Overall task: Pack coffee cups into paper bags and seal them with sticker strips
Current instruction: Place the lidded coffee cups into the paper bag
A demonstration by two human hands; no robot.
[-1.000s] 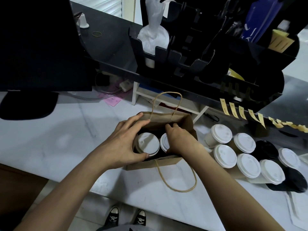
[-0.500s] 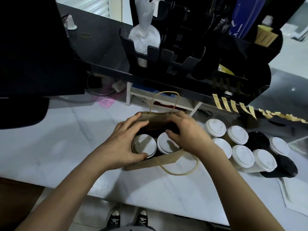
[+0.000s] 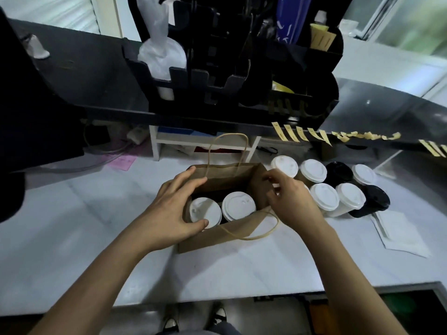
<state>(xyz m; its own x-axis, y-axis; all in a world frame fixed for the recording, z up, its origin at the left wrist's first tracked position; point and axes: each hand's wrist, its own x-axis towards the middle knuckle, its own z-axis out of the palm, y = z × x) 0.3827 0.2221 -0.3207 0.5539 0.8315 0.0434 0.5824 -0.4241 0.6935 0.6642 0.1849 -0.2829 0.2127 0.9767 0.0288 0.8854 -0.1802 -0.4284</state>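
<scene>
A brown paper bag (image 3: 217,238) with twine handles stands open on the white counter. Two white-lidded coffee cups (image 3: 238,206) sit side by side inside it. My left hand (image 3: 173,209) grips the bag's left end, fingers over the far edge and thumb on the near edge by the left cup (image 3: 205,212). My right hand (image 3: 287,200) pinches the bag's right end wall. Yellow sticker strips (image 3: 300,134) hang in a row from the black shelf edge behind.
Several more cups (image 3: 325,199) with white or black lids stand to the right of the bag. White napkins (image 3: 399,234) lie at the far right. A black organiser (image 3: 217,76) with lids and bags sits on the raised shelf. The counter edge runs close below my arms.
My right hand has come out of the bag and moved to its right end wall. My left hand has stayed on the left end. The view shifted left and up.
</scene>
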